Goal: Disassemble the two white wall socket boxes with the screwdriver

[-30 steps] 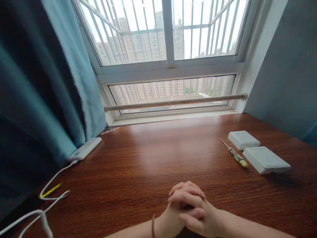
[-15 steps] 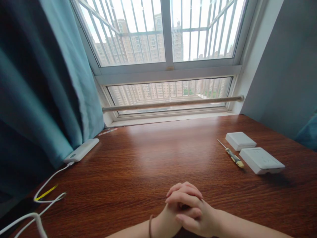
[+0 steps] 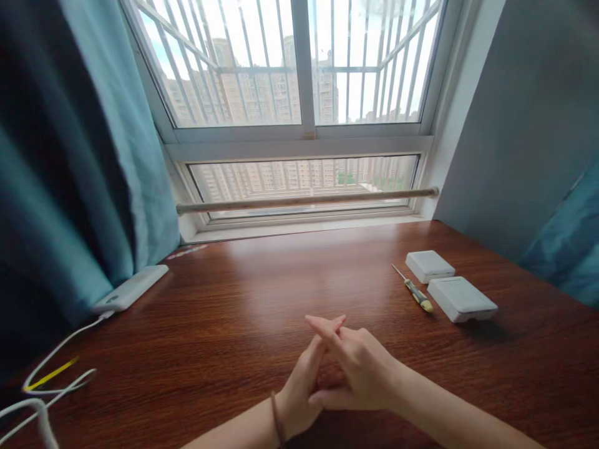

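In the head view my left hand point(image 3: 299, 386), with a brown band point(image 3: 277, 421) at its wrist, is raised at the lower middle. My right hand point(image 3: 362, 368) meets it from the right, and their fingers cross at the tips. Both hands hold nothing. The right fingers are stretched out and its thumb reaches over to the left palm; part of the left fingers is hidden behind them. To the right of the hands, apart from them, a screwdriver point(image 3: 418, 295) with a yellow and grey handle lies beside two white boxes point(image 3: 429, 265).
The brown wooden table point(image 3: 224, 349) runs back to a barred window point(image 3: 299, 134). On the left lie a white power bank point(image 3: 133, 290), a white cable point(image 3: 63, 342) and a yellow strip point(image 3: 52, 375). A blue curtain point(image 3: 135, 174) hangs there; a wall point(image 3: 496, 156) stands right.
My clasped fingers have loosened and straightened, and the hands have risen slightly. The view has turned a little to the right, so the table and its things appear further left.
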`<action>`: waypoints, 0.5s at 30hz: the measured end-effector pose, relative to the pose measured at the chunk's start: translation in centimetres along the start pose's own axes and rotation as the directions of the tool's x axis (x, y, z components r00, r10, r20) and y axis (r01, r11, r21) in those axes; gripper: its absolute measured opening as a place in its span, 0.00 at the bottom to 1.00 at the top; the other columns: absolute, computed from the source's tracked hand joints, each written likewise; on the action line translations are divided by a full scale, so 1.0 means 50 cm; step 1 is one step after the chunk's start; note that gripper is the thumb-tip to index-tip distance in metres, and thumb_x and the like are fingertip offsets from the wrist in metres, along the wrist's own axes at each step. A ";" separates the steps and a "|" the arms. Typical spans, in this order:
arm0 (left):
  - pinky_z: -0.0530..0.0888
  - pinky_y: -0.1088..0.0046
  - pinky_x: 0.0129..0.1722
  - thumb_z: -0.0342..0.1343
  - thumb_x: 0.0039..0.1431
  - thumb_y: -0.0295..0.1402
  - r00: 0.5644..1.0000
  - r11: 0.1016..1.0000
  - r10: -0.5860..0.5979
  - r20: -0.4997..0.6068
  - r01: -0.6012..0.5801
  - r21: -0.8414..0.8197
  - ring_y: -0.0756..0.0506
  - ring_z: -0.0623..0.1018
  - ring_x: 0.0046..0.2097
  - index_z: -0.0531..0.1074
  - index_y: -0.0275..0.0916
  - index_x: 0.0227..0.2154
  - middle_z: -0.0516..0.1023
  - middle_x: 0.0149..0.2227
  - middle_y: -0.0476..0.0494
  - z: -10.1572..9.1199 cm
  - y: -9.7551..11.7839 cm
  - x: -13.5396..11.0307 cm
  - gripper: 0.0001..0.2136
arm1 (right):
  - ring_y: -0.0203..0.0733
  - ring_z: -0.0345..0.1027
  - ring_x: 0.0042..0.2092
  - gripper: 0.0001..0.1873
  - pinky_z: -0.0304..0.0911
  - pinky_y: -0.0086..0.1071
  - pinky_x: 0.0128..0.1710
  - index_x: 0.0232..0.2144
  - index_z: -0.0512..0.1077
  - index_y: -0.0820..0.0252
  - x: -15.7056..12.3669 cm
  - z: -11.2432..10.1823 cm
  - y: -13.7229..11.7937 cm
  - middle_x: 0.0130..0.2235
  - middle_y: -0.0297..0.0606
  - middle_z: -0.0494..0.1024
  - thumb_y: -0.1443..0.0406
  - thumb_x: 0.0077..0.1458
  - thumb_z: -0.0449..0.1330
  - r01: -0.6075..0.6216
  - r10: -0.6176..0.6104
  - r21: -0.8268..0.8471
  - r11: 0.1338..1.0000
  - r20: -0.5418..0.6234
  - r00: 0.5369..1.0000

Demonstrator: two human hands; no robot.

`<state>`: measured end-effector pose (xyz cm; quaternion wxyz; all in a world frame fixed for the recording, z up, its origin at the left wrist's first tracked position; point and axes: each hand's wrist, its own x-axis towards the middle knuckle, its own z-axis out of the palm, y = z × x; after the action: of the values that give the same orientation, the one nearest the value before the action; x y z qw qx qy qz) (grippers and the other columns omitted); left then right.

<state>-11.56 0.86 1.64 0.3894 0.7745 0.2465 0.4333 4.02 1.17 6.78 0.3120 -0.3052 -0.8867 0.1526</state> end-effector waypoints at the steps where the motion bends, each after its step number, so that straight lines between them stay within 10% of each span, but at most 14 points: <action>1: 0.66 0.62 0.53 0.45 0.60 0.37 1.000 0.998 -0.011 0.020 0.009 0.057 0.40 0.67 0.53 0.52 0.42 0.57 0.65 0.54 0.37 -0.007 0.002 0.003 0.23 | 0.48 0.72 0.41 0.42 0.67 0.36 0.37 0.60 0.47 0.62 -0.003 -0.016 0.008 0.48 0.50 0.72 0.53 0.47 0.58 -0.048 0.046 -0.025 0.999 -0.050 0.998; 7: 0.72 0.75 0.40 0.47 0.59 0.27 0.995 0.945 -0.057 0.085 0.027 0.325 0.49 0.77 0.38 0.68 0.41 0.42 0.77 0.36 0.46 -0.006 0.014 0.017 0.10 | 0.38 0.73 0.31 0.13 0.68 0.31 0.34 0.42 0.70 0.59 -0.096 -0.194 0.128 0.34 0.39 0.79 0.62 0.54 0.55 -0.238 0.145 -0.132 0.962 -0.494 0.857; 10: 0.72 0.74 0.39 0.46 0.58 0.25 0.989 0.938 -0.028 0.145 -0.025 0.347 0.48 0.76 0.38 0.68 0.40 0.41 0.76 0.36 0.44 0.001 0.020 0.019 0.10 | 0.39 0.73 0.30 0.12 0.68 0.33 0.35 0.34 0.73 0.60 -0.192 -0.288 0.230 0.30 0.38 0.78 0.59 0.52 0.55 -0.449 0.301 0.004 0.894 -0.748 0.592; 12: 0.73 0.74 0.38 0.46 0.58 0.24 0.984 0.939 -0.005 0.176 -0.055 0.339 0.48 0.76 0.38 0.68 0.39 0.41 0.76 0.36 0.43 0.003 0.027 0.021 0.11 | 0.37 0.72 0.29 0.13 0.68 0.32 0.33 0.32 0.73 0.62 -0.260 -0.328 0.300 0.29 0.38 0.77 0.59 0.53 0.53 -0.443 0.418 0.266 0.856 -0.861 0.291; 14: 0.73 0.72 0.40 0.45 0.57 0.24 0.983 0.944 0.006 0.183 -0.066 0.323 0.47 0.75 0.40 0.68 0.41 0.43 0.76 0.38 0.43 0.006 0.035 0.027 0.13 | 0.35 0.70 0.26 0.10 0.68 0.29 0.29 0.28 0.71 0.63 -0.317 -0.345 0.360 0.26 0.36 0.76 0.61 0.51 0.54 -0.380 0.615 0.572 0.727 -0.788 -0.010; 15: 0.73 0.70 0.42 0.45 0.57 0.24 0.983 0.948 0.001 0.183 -0.059 0.314 0.46 0.75 0.42 0.67 0.42 0.44 0.75 0.40 0.43 0.011 0.040 0.031 0.14 | 0.35 0.70 0.24 0.11 0.67 0.29 0.26 0.26 0.70 0.64 -0.338 -0.346 0.382 0.24 0.36 0.76 0.62 0.51 0.53 -0.377 0.671 0.637 0.673 -0.740 -0.052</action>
<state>-10.23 0.61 3.82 0.2737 0.8668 0.2648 0.3219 34.19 6.49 3.34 0.7331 -0.6061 -0.2736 0.1429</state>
